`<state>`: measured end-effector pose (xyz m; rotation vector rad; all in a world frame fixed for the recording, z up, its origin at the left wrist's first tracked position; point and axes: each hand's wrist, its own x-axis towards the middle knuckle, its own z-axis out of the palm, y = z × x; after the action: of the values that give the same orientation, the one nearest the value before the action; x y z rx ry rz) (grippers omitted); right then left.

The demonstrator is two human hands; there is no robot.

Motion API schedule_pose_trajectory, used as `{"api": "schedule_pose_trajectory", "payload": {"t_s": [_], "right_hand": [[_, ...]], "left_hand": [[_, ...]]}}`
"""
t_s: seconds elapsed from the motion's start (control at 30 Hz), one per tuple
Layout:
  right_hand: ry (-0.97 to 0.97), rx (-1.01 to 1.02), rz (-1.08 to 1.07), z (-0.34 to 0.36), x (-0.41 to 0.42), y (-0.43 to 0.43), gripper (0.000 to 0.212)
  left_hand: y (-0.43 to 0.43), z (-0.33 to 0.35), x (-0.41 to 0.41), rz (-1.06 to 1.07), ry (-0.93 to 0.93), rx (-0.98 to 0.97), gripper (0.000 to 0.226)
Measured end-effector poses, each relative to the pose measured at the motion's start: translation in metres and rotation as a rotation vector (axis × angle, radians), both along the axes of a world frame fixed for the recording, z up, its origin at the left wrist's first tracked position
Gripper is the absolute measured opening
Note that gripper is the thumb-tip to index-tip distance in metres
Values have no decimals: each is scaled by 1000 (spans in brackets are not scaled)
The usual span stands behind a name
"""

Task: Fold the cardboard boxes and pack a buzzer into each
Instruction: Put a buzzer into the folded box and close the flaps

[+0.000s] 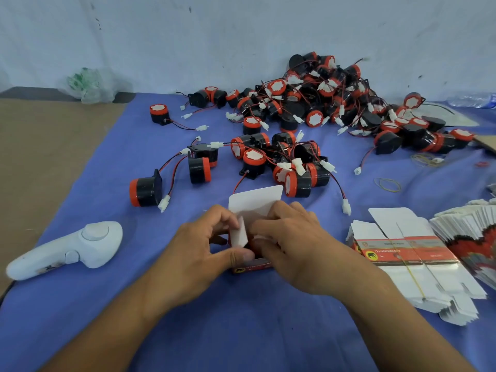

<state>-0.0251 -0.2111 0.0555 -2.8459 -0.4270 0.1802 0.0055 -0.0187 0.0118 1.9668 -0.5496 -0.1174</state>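
A small red and white cardboard box (255, 200) stands on the blue cloth between my hands, its white top flap upright. My left hand (206, 248) grips the box's left side, thumb on the front and fingers pinching a white side flap. My right hand (292, 242) curls over the box's right side and covers its opening. What is inside the box is hidden. Black buzzers with red caps and wired white plugs lie just beyond, the nearest cluster (281, 159) in the middle and a big heap (335, 103) against the wall.
Flat unfolded boxes (408, 253) bound by a rubber band lie right of my hands, with a fanned stack (472, 229) further right. A white handheld controller (72, 248) lies at left. Loose rubber bands (389, 183) sit at right. A crumpled plastic bag (88, 84) lies by the wall.
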Motion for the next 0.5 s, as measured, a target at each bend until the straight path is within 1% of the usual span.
{"api": "schedule_pose_trajectory", "payload": {"t_s": [0.1,0.2,0.27,0.3,0.33,0.4,0.43,0.47,0.5], "right_hand": [[18,149,-1,-4,6,-8,27],[-31,271,-7,-9,9,-15,23],[-111,339,-121,-13,11,-19,12],[-149,371,-196,-14,12,-21,13],[-163,383,-264,-14,13,-23,26],[-84,375,-373,-12,14,-32,51],[-12,390,-401,-11,15,-38,55],[58,446,-406,-10,15,-42,50],[103,547,-395,-10,15,-47,40]], "left_hand": [[-4,-4,-2,10,-88,62,42],[-6,-4,-1,26,-183,125,47],[-8,-5,-2,16,-220,176,49],[-9,-5,-2,12,-228,202,50],[-9,-6,-3,14,-229,218,49],[-10,-7,-3,35,-228,232,47],[-10,-8,-2,49,-221,230,45],[-11,-9,-2,62,-203,217,42],[-13,-11,-3,75,-178,194,35]]}}
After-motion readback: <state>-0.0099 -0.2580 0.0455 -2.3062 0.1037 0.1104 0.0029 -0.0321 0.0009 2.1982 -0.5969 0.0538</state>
